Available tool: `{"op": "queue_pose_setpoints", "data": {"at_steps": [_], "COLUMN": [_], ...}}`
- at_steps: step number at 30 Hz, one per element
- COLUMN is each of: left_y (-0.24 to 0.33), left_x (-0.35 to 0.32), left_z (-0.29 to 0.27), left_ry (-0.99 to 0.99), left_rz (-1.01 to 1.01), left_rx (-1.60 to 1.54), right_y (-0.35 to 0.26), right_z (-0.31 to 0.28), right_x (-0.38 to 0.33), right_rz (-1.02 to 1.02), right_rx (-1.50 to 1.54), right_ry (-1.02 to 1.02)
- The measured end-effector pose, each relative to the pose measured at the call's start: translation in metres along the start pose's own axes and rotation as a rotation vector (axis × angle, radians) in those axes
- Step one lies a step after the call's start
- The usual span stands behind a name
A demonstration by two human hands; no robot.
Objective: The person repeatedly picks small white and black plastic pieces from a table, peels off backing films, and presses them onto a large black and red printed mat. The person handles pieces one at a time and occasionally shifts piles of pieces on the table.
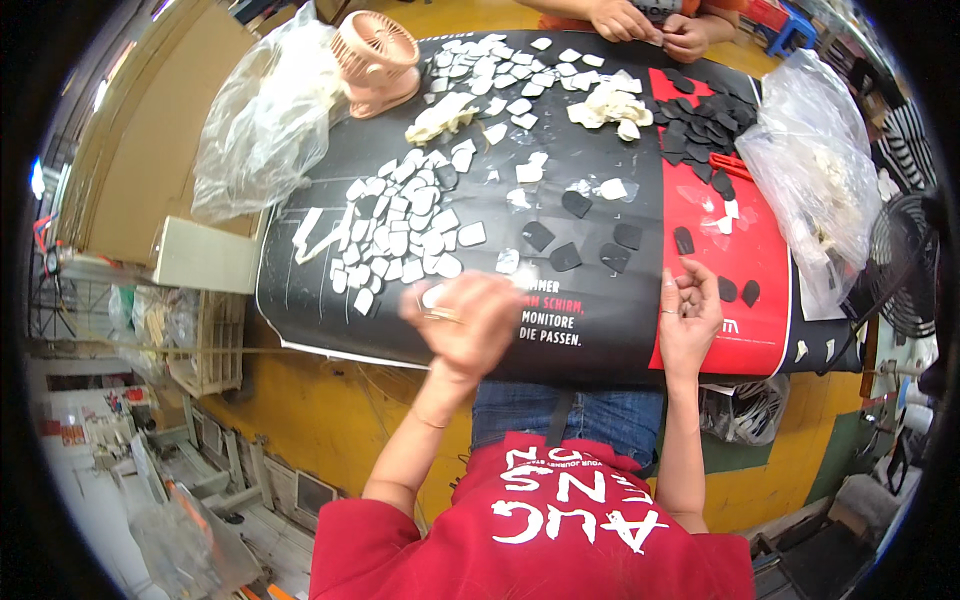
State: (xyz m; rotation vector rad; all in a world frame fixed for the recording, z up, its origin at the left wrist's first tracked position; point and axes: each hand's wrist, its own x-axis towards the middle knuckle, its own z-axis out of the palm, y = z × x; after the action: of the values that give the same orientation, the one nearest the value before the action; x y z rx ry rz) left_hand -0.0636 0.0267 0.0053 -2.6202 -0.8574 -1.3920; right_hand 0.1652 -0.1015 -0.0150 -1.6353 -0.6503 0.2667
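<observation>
My left hand [466, 322], smeared by motion, hovers over the near part of the black table cover, beside a heap of small white rounded pads [398, 222]. Whether its fingers hold anything cannot be made out; a pale blur shows by the fingertips. My right hand [692, 308] is palm up over the red strip of the cover, fingers loosely curled and apart, with nothing seen in them. Close to it lie black pads [727, 290]. Several more black pads [566, 257] are spread between the hands, near a small white piece [508, 261].
Across the table are more white pads [490, 68], crumpled cream scraps [608, 104] and a pile of black pads [708, 128] beside red-handled scissors [733, 164]. A pink fan [376, 58] and clear plastic bags [815, 170] stand at the sides. Another person's hands [650, 28] work at the far edge.
</observation>
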Motion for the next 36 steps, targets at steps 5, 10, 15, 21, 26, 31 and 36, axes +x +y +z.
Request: {"op": "queue_pose_setpoints", "data": {"at_steps": [5,10,15,21,26,31,36], "left_y": [-0.052,-0.024,0.018,0.047,0.050,0.062,0.061], "left_x": [0.023,0.022,0.029,0.022,0.009,0.015,0.035], "left_z": [-0.007,0.018,0.041,0.039,0.032,0.025,0.031], "left_ry": [-0.050,-0.240,-0.322,-0.383,-0.374,-0.397,-0.417], "left_rz": [-0.245,-0.245,-0.166,-0.189,-0.271,-0.492,-0.936], "left_rx": [0.198,-0.082,-0.223,-0.353,-0.398,-0.649,-1.266], "right_y": [-0.009,-0.025,-0.031,-0.027,-0.029,-0.034,-0.052], "right_z": [0.003,0.001,0.021,0.049,0.044,0.032,0.003], "right_x": [-0.001,0.013,0.068,0.126,0.129,0.108,0.064], "right_rz": [-0.021,-0.091,-0.263,-0.305,-0.271,-0.475,-0.716], "right_rx": [-0.057,-0.203,-0.396,-0.636,-0.584,-0.460,-0.382], "right_ry": [0.036,-0.102,-0.322,-0.632,-0.646,-0.494,-0.329]}}
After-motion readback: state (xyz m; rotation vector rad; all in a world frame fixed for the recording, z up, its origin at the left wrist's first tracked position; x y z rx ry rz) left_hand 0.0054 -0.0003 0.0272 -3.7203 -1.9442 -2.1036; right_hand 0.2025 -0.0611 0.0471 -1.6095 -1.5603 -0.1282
